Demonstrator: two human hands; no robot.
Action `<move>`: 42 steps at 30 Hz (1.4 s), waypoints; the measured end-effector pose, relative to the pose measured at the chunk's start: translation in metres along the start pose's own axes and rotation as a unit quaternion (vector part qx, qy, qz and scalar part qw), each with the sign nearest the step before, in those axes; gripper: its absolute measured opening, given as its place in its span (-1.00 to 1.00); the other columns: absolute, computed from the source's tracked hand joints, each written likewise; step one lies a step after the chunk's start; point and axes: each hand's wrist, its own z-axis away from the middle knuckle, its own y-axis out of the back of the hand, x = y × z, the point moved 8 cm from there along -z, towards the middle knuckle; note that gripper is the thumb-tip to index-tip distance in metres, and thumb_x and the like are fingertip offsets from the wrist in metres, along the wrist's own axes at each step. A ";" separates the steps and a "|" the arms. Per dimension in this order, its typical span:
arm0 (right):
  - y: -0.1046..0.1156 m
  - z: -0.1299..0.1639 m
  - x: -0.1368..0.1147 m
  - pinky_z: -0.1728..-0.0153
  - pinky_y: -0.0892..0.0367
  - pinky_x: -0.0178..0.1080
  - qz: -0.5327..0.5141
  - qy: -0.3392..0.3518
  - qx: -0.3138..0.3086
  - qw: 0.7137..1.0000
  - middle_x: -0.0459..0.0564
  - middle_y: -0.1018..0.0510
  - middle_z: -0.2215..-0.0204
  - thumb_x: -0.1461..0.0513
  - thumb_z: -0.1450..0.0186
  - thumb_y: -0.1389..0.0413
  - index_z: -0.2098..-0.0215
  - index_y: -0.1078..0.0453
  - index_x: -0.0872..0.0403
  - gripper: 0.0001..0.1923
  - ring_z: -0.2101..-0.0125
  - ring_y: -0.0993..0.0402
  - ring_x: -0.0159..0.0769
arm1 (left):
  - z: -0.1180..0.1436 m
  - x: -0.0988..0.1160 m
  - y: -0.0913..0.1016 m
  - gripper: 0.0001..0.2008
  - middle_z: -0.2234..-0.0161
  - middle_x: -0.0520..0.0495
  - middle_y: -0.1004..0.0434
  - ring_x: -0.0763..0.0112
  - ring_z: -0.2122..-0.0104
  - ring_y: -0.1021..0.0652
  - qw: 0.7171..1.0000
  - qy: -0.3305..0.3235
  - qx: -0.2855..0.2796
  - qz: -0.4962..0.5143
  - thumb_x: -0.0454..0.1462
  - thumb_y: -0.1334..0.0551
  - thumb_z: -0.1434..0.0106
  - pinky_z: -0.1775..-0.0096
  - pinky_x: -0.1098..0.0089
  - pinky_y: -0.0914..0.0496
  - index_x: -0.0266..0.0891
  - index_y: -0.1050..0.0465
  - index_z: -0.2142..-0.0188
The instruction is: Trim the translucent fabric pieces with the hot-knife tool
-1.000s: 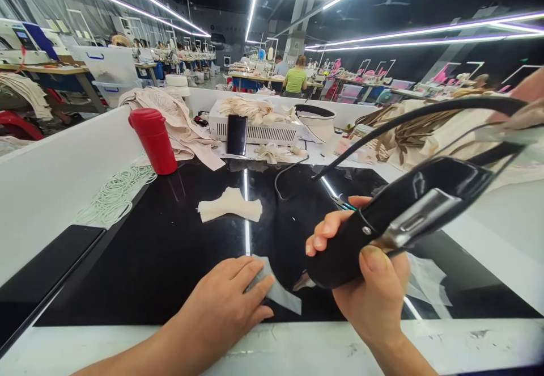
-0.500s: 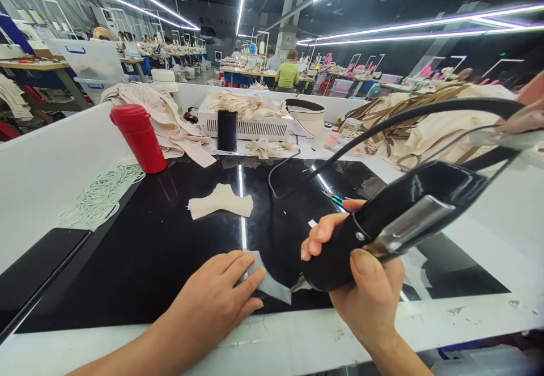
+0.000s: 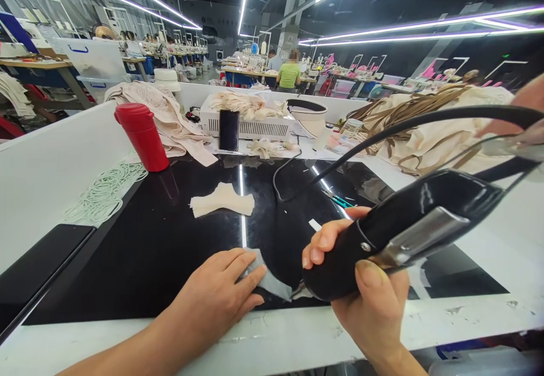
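Note:
My left hand (image 3: 227, 294) lies with its fingers stretched out, pressing a small curved grey fabric piece (image 3: 272, 282) down on the glossy black board (image 3: 140, 262). Wrapped in my right hand (image 3: 374, 296) is a black corded handheld power tool (image 3: 408, 223) with a silver lever along its side; my thumb rests at the lever's end. The tool tilts down to the left, and its small metal tip is at the right end of the grey piece. Whether the tip touches it I cannot tell. A cream fabric piece (image 3: 223, 201) lies further back on the board.
A red cup (image 3: 142, 138) stands at the back left beside pale green elastic loops (image 3: 100, 191). Behind the board are a phone (image 3: 229, 130) and a white vented box (image 3: 263, 127). Teal-handled snips (image 3: 338, 198) lie right of the middle. The tool's black cable (image 3: 382, 123) arches across the right side.
The tool and my right hand have shifted slightly right and down, with the tip still at the grey piece's right end. My left hand has stayed on the piece.

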 end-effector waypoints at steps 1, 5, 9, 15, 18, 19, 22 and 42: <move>0.000 0.000 0.000 0.47 -0.51 -0.26 0.002 0.000 -0.001 1.000 -0.12 -0.52 0.37 0.09 -0.33 -0.30 -0.05 -0.41 -0.07 -0.65 0.45 -0.48 -0.35 | 0.000 0.000 -0.001 -0.64 -0.05 -0.28 -0.58 0.05 0.01 -0.61 1.000 0.001 -0.002 0.002 -0.12 -0.08 -0.54 0.06 0.06 -0.59 -0.31 -0.48 -0.08; -0.001 -0.003 -0.004 0.46 -0.52 -0.26 0.000 -0.001 -0.003 1.000 -0.14 -0.53 0.37 0.07 -0.30 -0.32 -0.08 -0.39 -0.08 -0.58 0.46 -0.48 -0.35 | 0.001 -0.002 -0.002 -0.65 -0.06 -0.27 -0.57 0.04 0.01 -0.60 0.999 0.008 -0.016 0.028 -0.13 -0.13 -0.52 0.04 0.04 -0.59 -0.31 -0.44 -0.14; -0.003 -0.008 -0.011 0.30 -0.56 -0.20 0.043 -0.006 -0.034 0.998 -0.11 -0.57 0.34 0.05 -0.29 -0.34 -0.13 -0.37 -0.09 -0.51 0.39 -0.55 -0.31 | 0.000 -0.008 0.005 -0.66 -0.13 -0.22 -0.52 0.10 -0.09 -0.55 0.995 0.033 -0.024 0.088 -0.19 -0.09 -0.54 -0.07 0.06 -0.54 -0.27 -0.39 -0.20; -0.018 -0.015 -0.013 0.24 -0.57 -0.17 0.072 -0.007 -0.061 0.996 -0.04 -0.56 0.19 0.11 -0.28 -0.37 0.01 -0.44 -0.04 -0.64 0.29 -0.58 -0.26 | 0.005 -0.036 0.037 -0.69 -0.13 -0.12 -0.51 0.27 -0.10 -0.53 0.982 0.106 -0.029 0.155 -0.31 -0.10 -0.52 -0.15 0.22 -0.47 -0.19 -0.40 -0.20; -0.032 -0.016 -0.003 0.37 -0.52 -0.21 0.031 -0.013 -0.061 0.998 -0.10 -0.54 0.30 0.12 -0.30 -0.35 0.01 -0.39 -0.06 -0.65 0.39 -0.53 -0.30 | 0.024 -0.056 0.049 -0.73 -0.04 -0.09 -0.55 0.31 -0.02 -0.56 0.975 0.160 -0.026 0.155 -0.34 -0.12 -0.51 -0.09 0.28 -0.47 -0.18 -0.46 -0.12; -0.037 -0.016 0.001 0.39 -0.50 -0.21 0.019 -0.015 -0.059 0.998 -0.11 -0.54 0.32 0.12 -0.30 -0.34 0.01 -0.38 -0.07 -0.65 0.41 -0.51 -0.31 | 0.032 -0.062 0.050 -0.75 -0.02 -0.08 -0.56 0.31 0.00 -0.57 0.972 0.176 -0.026 0.152 -0.34 -0.14 -0.50 -0.08 0.29 -0.48 -0.18 -0.48 -0.10; -0.051 -0.017 0.012 0.41 -0.47 -0.21 -0.010 -0.016 -0.053 0.998 -0.12 -0.53 0.33 0.12 -0.30 -0.34 0.00 -0.36 -0.07 -0.64 0.43 -0.49 -0.31 | 0.051 -0.069 0.045 -0.80 0.04 -0.08 -0.57 0.30 0.05 -0.57 0.966 0.207 -0.033 0.151 -0.32 -0.18 -0.48 -0.03 0.30 -0.48 -0.17 -0.51 -0.04; -0.017 -0.015 -0.002 0.46 -0.51 -0.18 0.064 -0.037 0.077 0.994 -0.13 -0.53 0.45 0.10 -0.04 -0.49 0.12 -0.45 -0.07 -0.51 0.49 -0.44 -0.26 | 0.055 -0.036 0.036 -0.75 0.10 -0.10 -0.52 0.24 0.13 -0.55 0.994 0.077 -0.005 0.074 -0.26 -0.25 -0.45 -0.05 0.11 -0.51 -0.19 -0.47 -0.09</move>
